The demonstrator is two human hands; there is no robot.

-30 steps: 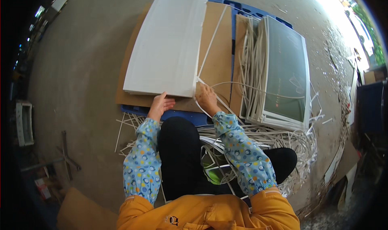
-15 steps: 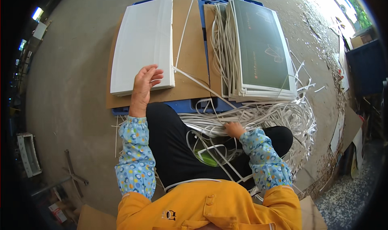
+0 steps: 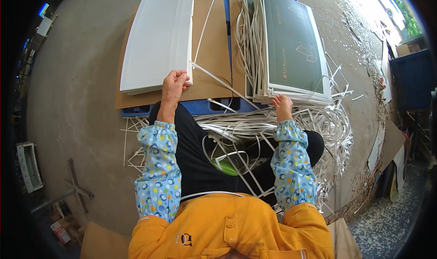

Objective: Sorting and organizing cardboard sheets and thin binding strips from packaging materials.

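Note:
My left hand (image 3: 174,87) is over the near right corner of a stack of white sheets (image 3: 157,40). Its fingers are loosely bent and somewhat apart, with nothing visible in them. My right hand (image 3: 283,107) is up at the near edge of a stack of dark green printed sheets (image 3: 293,45) with white borders. Its fingers point toward that edge, slightly curled and apart, and I see nothing held. A thin white strip (image 3: 218,78) runs slantwise from beside my left hand across the brown cardboard (image 3: 211,45).
Both stacks rest on a blue pallet (image 3: 159,109) over cardboard. Waste strips (image 3: 246,55) bundle along the printed stack's left side. A tangled heap of white strips (image 3: 334,131) surrounds my right knee. A metal cross-shaped stand (image 3: 79,191) is at left, a dark blue bin (image 3: 412,79) at right.
My right hand has left the heap of strips and risen to the near edge of the printed stack. My left hand stays by the white stack's corner, its fingers more bent. The view has shifted slightly.

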